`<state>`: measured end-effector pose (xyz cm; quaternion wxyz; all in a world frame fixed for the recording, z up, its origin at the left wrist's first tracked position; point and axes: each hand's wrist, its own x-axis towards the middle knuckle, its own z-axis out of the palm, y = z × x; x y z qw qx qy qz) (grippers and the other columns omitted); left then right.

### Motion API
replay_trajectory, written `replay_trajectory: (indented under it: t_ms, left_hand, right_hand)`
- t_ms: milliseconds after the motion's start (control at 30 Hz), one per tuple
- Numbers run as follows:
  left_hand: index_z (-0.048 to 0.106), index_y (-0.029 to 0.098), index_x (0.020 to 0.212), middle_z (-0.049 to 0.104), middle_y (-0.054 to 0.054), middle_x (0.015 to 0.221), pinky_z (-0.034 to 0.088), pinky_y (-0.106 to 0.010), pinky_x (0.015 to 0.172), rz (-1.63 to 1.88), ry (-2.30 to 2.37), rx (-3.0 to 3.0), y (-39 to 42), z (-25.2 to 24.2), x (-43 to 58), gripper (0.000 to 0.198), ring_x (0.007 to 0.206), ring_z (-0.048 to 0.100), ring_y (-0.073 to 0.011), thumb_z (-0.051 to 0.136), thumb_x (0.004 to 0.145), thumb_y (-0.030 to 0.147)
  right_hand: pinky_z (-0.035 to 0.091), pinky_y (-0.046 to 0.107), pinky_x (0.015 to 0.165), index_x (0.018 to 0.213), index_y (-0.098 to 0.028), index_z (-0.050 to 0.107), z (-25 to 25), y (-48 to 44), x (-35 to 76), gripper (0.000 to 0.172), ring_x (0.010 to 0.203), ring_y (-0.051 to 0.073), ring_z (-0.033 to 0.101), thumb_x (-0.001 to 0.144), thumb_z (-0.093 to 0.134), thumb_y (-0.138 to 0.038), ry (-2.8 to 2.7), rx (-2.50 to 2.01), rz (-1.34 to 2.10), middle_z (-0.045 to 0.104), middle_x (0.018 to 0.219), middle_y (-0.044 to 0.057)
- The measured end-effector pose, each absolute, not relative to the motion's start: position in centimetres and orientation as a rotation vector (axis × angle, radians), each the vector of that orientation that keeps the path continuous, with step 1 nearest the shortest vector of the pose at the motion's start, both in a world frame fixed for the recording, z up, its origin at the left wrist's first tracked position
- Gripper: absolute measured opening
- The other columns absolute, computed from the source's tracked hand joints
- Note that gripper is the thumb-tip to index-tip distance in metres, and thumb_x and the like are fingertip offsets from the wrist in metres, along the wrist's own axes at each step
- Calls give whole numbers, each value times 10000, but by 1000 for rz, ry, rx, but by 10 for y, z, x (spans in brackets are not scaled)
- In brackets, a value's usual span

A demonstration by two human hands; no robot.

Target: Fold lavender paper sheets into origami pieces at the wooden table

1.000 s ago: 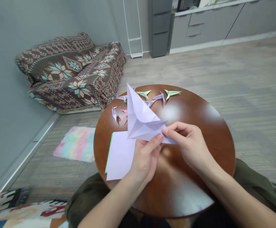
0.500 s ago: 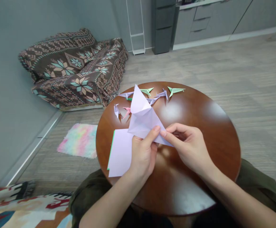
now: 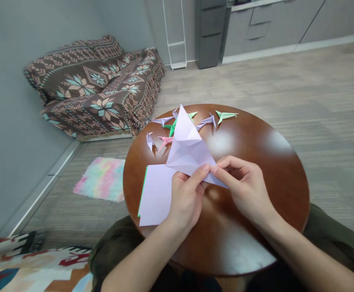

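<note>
A partly folded lilac paper is held up over the round brown table, its pointed tip towards the far edge. My left hand pinches the paper's near edge, thumb on top and fingers beneath. Right beside that thumb, my right hand grips the same edge between thumb and fingers. Under and left of my left hand lies a stack of lilac sheets with a green edge showing. Several folded paper figures sit at the far side, among them a pink one and a light green one.
Behind the table at the left stands a sofa under a patterned cover. A pastel fluffy mat lies on the floor. Farther back are a white rack, a dark drawer unit and grey cabinets.
The lilac paper has shifted slightly right and turned a little, uncovering more of the green and pink figures. My left hand has moved slightly right with it; both hands keep their grip.
</note>
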<state>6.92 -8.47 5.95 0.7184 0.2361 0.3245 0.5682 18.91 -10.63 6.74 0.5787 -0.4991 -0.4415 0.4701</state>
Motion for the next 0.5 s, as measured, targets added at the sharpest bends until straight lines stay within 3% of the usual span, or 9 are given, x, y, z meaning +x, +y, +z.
replay_trajectory:
  t_ms: [500]
  left_hand:
    - [732,134,737,730,-22,779,556,-276,844,1327,680,481,-81,62,69,94,775,659,-126,814,735,90]
  right_hand:
    - [442,229,599,702,-175,736,60,-105,188,218,638,119,561,819,826,-336,-991,-1154,1112,689,686,4]
